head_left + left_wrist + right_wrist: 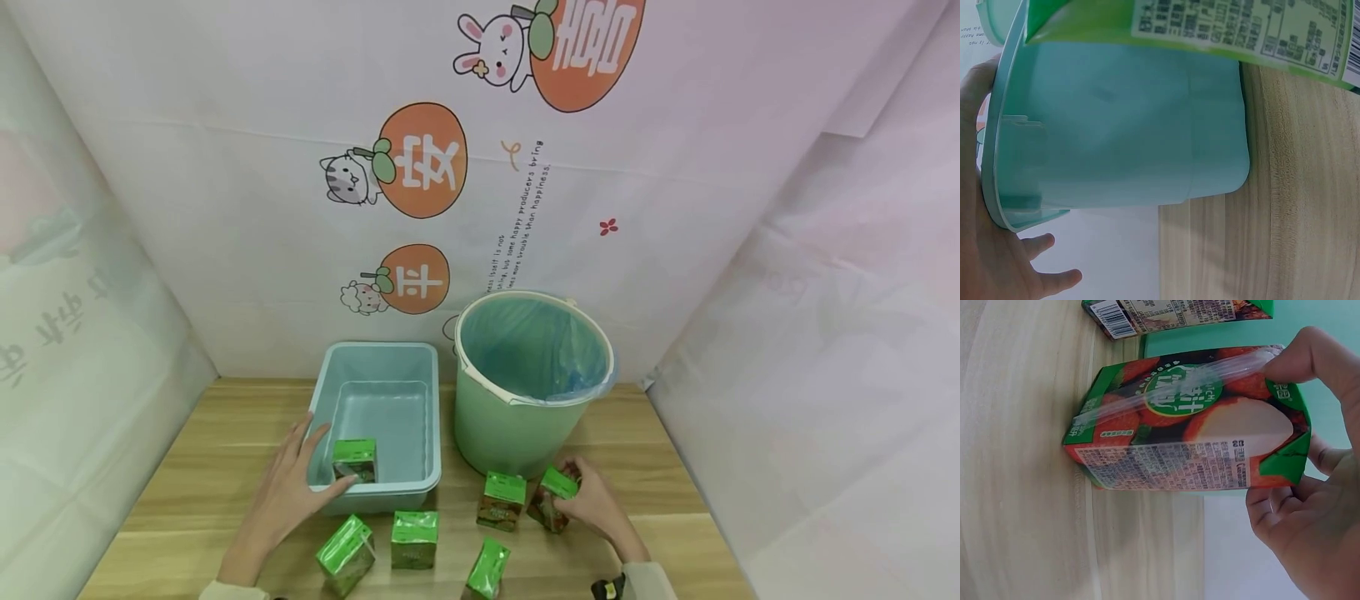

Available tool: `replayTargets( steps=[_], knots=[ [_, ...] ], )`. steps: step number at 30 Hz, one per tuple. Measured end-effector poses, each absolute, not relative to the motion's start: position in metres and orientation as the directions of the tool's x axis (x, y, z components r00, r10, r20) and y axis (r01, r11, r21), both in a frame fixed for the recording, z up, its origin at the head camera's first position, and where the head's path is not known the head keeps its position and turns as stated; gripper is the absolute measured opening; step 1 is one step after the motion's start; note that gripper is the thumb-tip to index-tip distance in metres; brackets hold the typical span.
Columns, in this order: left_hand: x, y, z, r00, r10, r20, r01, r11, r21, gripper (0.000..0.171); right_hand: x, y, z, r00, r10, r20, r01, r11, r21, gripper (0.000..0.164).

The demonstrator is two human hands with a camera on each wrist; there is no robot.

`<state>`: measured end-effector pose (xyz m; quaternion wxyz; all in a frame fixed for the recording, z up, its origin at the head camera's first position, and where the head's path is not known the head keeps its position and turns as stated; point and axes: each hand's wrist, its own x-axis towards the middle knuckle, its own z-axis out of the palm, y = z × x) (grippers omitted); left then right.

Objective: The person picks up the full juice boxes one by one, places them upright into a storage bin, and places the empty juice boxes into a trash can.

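Observation:
My left hand (288,487) rests spread at the near left corner of a light blue plastic tub (437,417). Its thumb lies over the front rim, beside a green-topped juice box (355,458) inside the tub. Two fingers show outstretched past the tub's edge in the left wrist view. On the right, my other hand (592,500) pinches the top end of a lychee juice box (1185,425) between thumb and fingers. That carton stands on the wooden table, with a straw in clear wrap along its side. Another juice box (501,502) stands just left of it.
A green bucket (487,425) with a bag liner stands behind the right-hand cartons. Nearer me are a tilted juice box (347,554), an upright juice box (414,540) and a further juice box (487,568). Printed white sheets (262,208) wall in the wooden table (217,450).

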<state>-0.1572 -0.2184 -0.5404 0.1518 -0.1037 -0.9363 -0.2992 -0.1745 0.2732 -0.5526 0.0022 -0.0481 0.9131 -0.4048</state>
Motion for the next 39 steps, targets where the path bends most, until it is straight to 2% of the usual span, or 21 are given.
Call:
replayTargets(
  steps=[18,29,35,39],
  knots=[
    [-0.157,-0.218,-0.541,-0.927,0.102,0.361,0.294,0.794,0.532,0.091,-0.167,0.271,-0.535,-0.982,-0.166,0.087,-0.179,0.69,-0.701,0.047],
    [-0.156,-0.217,-0.542,-0.929,0.097,0.357,0.289,0.793,0.536,0.091,-0.155,0.268,-0.487,-0.944,-0.293,0.154,-0.316,0.657,-0.685,0.047],
    [-0.156,-0.217,-0.542,-0.932,0.095,0.351,0.281,0.8,0.53,0.092,-0.15,0.258,-0.456,-0.898,-0.359,0.256,-0.437,0.651,-0.62,0.044],
    [-0.157,-0.217,-0.541,-0.934,0.096,0.344,0.279,0.796,0.537,0.093,-0.15,0.246,-0.437,-0.884,-0.38,0.274,-0.466,0.653,-0.597,0.044]
  ],
)
